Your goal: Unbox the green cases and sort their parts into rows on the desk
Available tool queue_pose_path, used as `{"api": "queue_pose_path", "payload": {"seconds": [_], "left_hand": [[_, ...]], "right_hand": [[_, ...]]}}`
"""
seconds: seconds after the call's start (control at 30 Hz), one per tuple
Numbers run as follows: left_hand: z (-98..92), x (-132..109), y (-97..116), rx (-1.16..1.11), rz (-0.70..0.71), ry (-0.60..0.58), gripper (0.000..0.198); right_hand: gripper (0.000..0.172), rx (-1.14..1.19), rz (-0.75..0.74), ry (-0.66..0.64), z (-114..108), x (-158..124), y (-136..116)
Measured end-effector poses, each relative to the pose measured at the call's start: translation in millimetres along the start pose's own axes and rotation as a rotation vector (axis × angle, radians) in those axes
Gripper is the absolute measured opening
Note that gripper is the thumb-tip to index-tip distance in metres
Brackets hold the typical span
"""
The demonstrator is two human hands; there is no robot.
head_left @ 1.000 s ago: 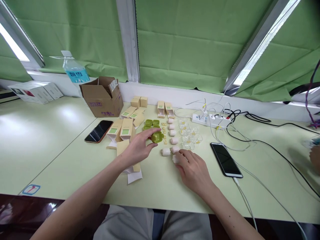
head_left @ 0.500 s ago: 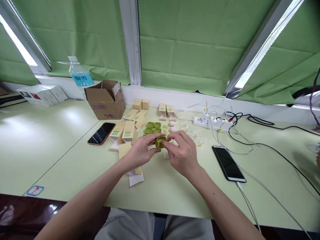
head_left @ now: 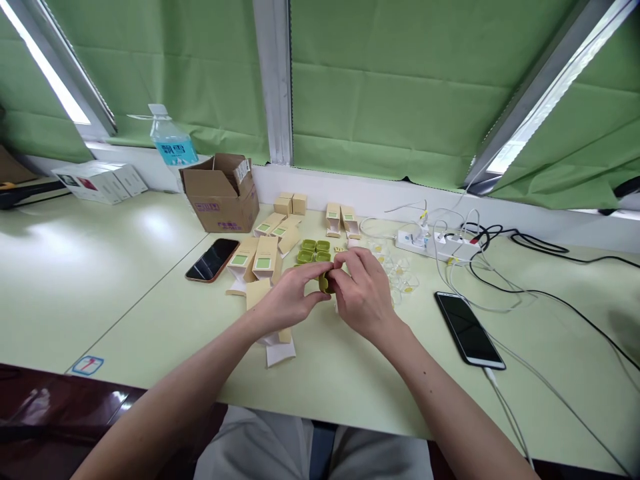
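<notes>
Between my two hands is a small olive-green cup-like container [head_left: 326, 283], tilted above the table. My left hand [head_left: 295, 293] pinches it from the left with thumb and fingers. From the right, the curled fingers of my right hand [head_left: 363, 287] press on it and hide much of it. Just beyond lie several more green containers [head_left: 315, 250] in rows, partly covered by my hands. Tiny yellow pieces [head_left: 339, 249] lie beside them. Clear plastic pieces with yellow spots [head_left: 400, 273] are scattered to the right of my right hand.
Left of my hands lie beige paper boxes [head_left: 265, 257] and a dark phone [head_left: 213, 260]. A brown carton [head_left: 220, 197] stands behind, near a water bottle [head_left: 173, 140]. To the right are a charging phone [head_left: 469, 330], a white power strip [head_left: 437, 247] and loose cables.
The green container has turned in my hands, and my right fingers now cover more of it. The whole view has shifted slightly.
</notes>
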State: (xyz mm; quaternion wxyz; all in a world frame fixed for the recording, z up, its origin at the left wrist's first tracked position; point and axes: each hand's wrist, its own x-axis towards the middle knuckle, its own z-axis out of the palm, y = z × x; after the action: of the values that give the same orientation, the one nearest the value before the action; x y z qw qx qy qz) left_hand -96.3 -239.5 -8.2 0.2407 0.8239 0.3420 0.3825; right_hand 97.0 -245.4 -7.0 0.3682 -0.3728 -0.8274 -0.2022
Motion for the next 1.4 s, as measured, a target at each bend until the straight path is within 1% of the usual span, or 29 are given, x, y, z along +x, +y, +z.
{"api": "queue_pose_path", "payload": {"seconds": [0.1, 0.17, 0.23, 0.3, 0.33, 0.4, 0.47, 0.5, 0.53, 0.6, 0.67, 0.73, 0.8, 0.9, 0.97, 1.03, 1.1, 1.17, 1.23, 1.3, 1.4], "left_hand": [[-2.9, -1, 3, 0.100, 0.035, -0.051, 0.034], [-4.4, -1, 4, 0.148, 0.071, -0.074, 0.031], [-5.6, 0, 2, 0.200, 0.125, -0.074, 0.034], [-7.1, 1, -3, 0.263, 0.167, -0.062, 0.040], [-8.0, 2, -6, 0.295, 0.171, -0.053, 0.041], [-10.5, 3, -13, 0.344, 0.135, -0.016, 0.041], [-13.4, 4, -18, 0.367, 0.082, 0.038, 0.044], [-14.9, 4, -20, 0.369, 0.065, 0.066, 0.045], [-16.2, 4, -20, 0.366, 0.056, 0.087, 0.046], [-18.1, 4, -20, 0.363, 0.046, 0.107, 0.046], [-18.7, 4, -21, 0.371, 0.020, 0.108, 0.045], [-18.5, 4, -22, 0.383, -0.018, 0.094, 0.045], [-18.0, 4, -24, 0.395, -0.048, 0.070, 0.046], [-17.9, 4, -27, 0.429, -0.066, 0.032, 0.048], [-18.1, 5, -27, 0.468, -0.080, 0.011, 0.049], [-18.1, 5, -26, 0.519, -0.115, -0.020, 0.049], [-17.8, 5, -24, 0.578, -0.160, -0.062, 0.048], [-17.2, 4, -21, 0.634, -0.187, -0.101, 0.047], [-16.5, 3, -20, 0.676, -0.190, -0.133, 0.046], [-15.9, 2, -19, 0.703, -0.186, -0.164, 0.044], [-15.0, 1, -20, 0.741, -0.177, -0.194, 0.041]], "right_hand": [[0.023, 0.035, 0.010, -0.035, -1, 2, 2], [0.024, 0.083, 0.028, -0.045, -4, 4, 2], [0.022, 0.149, 0.052, -0.044, -12, 7, 1], [0.018, 0.223, 0.096, -0.007, -22, 10, 2], [0.014, 0.255, 0.126, 0.024, -27, 12, 4], [0.009, 0.282, 0.189, 0.093, -34, 14, 11], [0.008, 0.246, 0.221, 0.108, -33, 12, 22], [0.010, 0.206, 0.218, 0.075, -29, 9, 28], [0.012, 0.158, 0.199, 0.003, -22, 5, 33], [0.016, 0.066, 0.188, -0.196, -4, -2, 41], [0.017, 0.001, 0.210, -0.361, 14, -8, 43], [0.017, -0.028, 0.231, -0.463, 30, -9, 42], [0.018, -0.036, 0.240, -0.502, 41, -7, 38], [0.019, -0.037, 0.253, -0.518, 48, -2, 34], [0.019, -0.027, 0.273, -0.532, 47, 0, 33], [0.019, -0.010, 0.304, -0.540, 42, 0, 35], [0.019, 0.006, 0.347, -0.523, 31, -3, 40], [0.019, 0.019, 0.383, -0.465, 18, -9, 46], [0.018, 0.012, 0.371, -0.372, 4, -18, 52], [0.017, -0.010, 0.328, -0.258, -7, -31, 58], [0.016, 0.005, 0.287, -0.084, -17, -52, 65]]}}
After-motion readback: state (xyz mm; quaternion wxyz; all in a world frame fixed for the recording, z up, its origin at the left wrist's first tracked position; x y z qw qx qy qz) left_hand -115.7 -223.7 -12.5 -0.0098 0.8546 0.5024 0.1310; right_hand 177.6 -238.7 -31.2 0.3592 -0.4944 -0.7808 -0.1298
